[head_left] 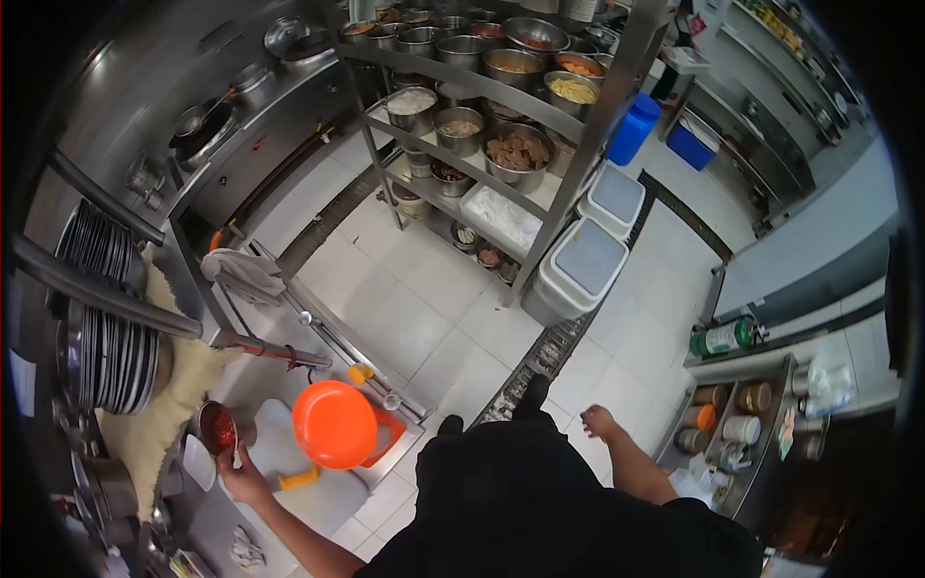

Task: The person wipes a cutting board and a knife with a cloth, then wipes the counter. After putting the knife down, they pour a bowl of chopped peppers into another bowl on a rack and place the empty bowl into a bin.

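At the lower left, my left hand [245, 474] is closed on the near rim of a metal pot [206, 420] with chopped red food inside. A small white dish [199, 462] lies beside the pot. To the right of that hand is an orange bowl [334, 424], which stands over pale cutting boards [332, 498] on the steel counter. My right hand [599, 421] hangs over the tiled floor with its fingers curled; whether anything is in them is too small to tell.
A steel shelf rack [462, 72] with several pots of food stands ahead. Lidded white bins [583, 260] are beside it. Stacked dark plates [116, 356] line the left, and a tray of jars [727, 414] is at the right. A floor drain [544, 356] crosses the tiles.
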The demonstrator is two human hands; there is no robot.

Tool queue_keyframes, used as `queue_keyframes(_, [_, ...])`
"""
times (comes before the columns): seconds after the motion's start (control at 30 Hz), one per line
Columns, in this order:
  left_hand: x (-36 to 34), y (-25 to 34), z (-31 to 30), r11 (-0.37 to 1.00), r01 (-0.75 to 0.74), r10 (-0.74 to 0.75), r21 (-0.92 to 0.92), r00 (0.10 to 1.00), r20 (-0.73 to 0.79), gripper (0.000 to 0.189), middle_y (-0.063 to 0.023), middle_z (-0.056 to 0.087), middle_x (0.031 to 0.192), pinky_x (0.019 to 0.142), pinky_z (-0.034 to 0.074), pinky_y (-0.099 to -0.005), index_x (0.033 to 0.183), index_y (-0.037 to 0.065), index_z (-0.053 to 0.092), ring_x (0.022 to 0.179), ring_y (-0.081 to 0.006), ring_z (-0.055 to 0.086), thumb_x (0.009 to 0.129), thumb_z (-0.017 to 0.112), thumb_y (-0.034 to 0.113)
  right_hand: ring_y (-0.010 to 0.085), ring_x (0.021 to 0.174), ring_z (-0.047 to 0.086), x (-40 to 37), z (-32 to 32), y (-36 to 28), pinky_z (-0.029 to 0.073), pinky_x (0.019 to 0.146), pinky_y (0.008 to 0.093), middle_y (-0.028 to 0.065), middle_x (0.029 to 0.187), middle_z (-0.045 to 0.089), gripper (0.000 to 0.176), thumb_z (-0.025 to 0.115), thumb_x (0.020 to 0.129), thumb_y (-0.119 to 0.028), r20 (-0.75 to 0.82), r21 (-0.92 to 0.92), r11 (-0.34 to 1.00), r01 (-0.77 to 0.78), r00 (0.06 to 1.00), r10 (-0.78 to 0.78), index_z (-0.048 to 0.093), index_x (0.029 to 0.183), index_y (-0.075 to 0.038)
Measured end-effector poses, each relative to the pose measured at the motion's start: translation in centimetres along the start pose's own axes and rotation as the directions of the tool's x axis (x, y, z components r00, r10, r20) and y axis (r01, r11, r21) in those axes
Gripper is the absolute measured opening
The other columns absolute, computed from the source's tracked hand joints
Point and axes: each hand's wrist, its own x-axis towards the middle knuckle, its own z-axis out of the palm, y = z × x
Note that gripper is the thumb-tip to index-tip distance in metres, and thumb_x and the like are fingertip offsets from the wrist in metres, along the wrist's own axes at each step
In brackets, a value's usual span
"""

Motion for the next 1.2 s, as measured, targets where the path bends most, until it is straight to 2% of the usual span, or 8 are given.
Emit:
queue_keyframes(0.2, [-8.1,11.9,-8.9,0.988,0.146,-0.146,0.041,0.989,0.014,0.030,-0.0183,0.072,0.096,0.084,0.052,-0.0425,0.100,-0.001,0.068,0.092,-0.0312,0.070,0.090,0.077,0.026,0.0200,0.075,0.065,6.4,-12.1,-11.7,0.056,0.060,0.0381,0.0082,0.088,0.065,0.026,0.063,0.093,-0.028,-0.024,0.025,0.970,0.240,0.971,-0.239,0.060,0.104,-0.004])
queue_keyframes(0.3, [-11.0,18.2,-11.5,0.981,0.193,-0.193,-0.004,0.981,0.015,0.027,-0.0156,0.072,0.093,0.082,0.052,-0.0393,0.098,-0.002,0.065,0.090,-0.0268,0.069,0.091,0.078,0.022,0.0191,0.072,0.065,9.3,-17.3,-13.5,0.055,0.058,0.0366,0.0076,0.086,0.065,0.025,0.063,0.094,-0.028,0.027,0.000,0.980,0.199,0.980,-0.199,0.060,0.102,-0.005])
queue_keyframes(0.4, [-12.3,22.0,-12.8,0.970,0.205,-0.198,-0.130,0.978,0.064,0.025,-0.0126,0.069,0.090,0.080,0.051,-0.0365,0.098,-0.002,0.063,0.087,-0.0233,0.068,0.092,0.077,0.018,0.0189,0.068,0.064,13.5,-20.9,-13.6,0.055,0.057,0.0366,0.0074,0.084,0.066,0.024,0.062,0.094,-0.027,0.067,-0.248,0.937,0.246,0.969,-0.237,0.060,0.102,-0.005])
queue_keyframes(0.53, [-10.9,32.1,-13.6,0.950,0.198,-0.153,-0.240,0.969,0.195,0.020,-0.0080,0.066,0.090,0.076,0.050,-0.0304,0.099,-0.002,0.062,0.082,-0.0139,0.062,0.092,0.075,0.011,0.0173,0.064,0.064,13.1,-21.1,-18.6,0.054,0.054,0.0342,0.0079,0.082,0.066,0.025,0.063,0.095,-0.028,0.099,-0.074,0.898,0.435,0.899,-0.427,0.061,0.102,-0.004])
queue_keyframes(0.67, [-7.7,39.4,-10.8,0.894,0.099,0.015,-0.436,0.968,0.251,0.017,-0.0057,0.064,0.093,0.074,0.051,-0.0265,0.097,-0.001,0.063,0.080,-0.0111,0.060,0.088,0.076,0.003,0.0136,0.061,0.059,8.8,-18.0,-26.8,0.052,0.056,0.0291,0.0051,0.077,0.063,0.021,0.060,0.100,-0.022,0.244,0.136,0.824,0.551,0.787,-0.567,0.060,0.106,-0.002])
queue_keyframes(0.87, [-0.7,49.4,-3.2,0.799,-0.271,0.447,-0.537,0.865,0.229,0.023,-0.0068,0.067,0.093,0.078,0.051,-0.0289,0.090,-0.002,0.065,0.085,-0.0171,0.066,0.073,0.081,-0.001,0.0139,0.074,0.064,1.4,-16.4,-38.9,0.053,0.067,0.0295,0.0060,0.090,0.064,0.029,0.063,0.100,-0.028,0.360,0.202,0.697,0.688,0.610,-0.706,0.061,0.116,-0.004])
queue_keyframes(1.03, [7.5,54.3,5.9,0.635,-0.438,0.678,-0.636,0.711,0.187,0.028,-0.0090,0.069,0.098,0.079,0.051,-0.0307,0.090,-0.001,0.066,0.085,-0.0179,0.066,0.069,0.085,0.002,0.0135,0.079,0.063,-5.1,-17.2,-50.1,0.053,0.072,0.0300,0.0073,0.098,0.063,0.034,0.062,0.100,-0.025,0.270,0.156,0.569,0.807,0.520,-0.811,0.057,0.125,-0.004])
queue_keyframes(1.2, [15.9,57.1,13.7,0.560,-0.357,0.692,-0.747,0.697,0.187,0.030,-0.0099,0.070,0.100,0.079,0.053,-0.0322,0.091,0.000,0.068,0.088,-0.0205,0.067,0.069,0.087,0.003,0.0161,0.081,0.064,-8.6,-15.6,-63.8,0.053,0.074,0.0347,0.0086,0.104,0.063,0.051,0.063,0.099,-0.022,0.113,0.196,0.417,0.888,0.402,-0.909,0.044,0.144,-0.009])
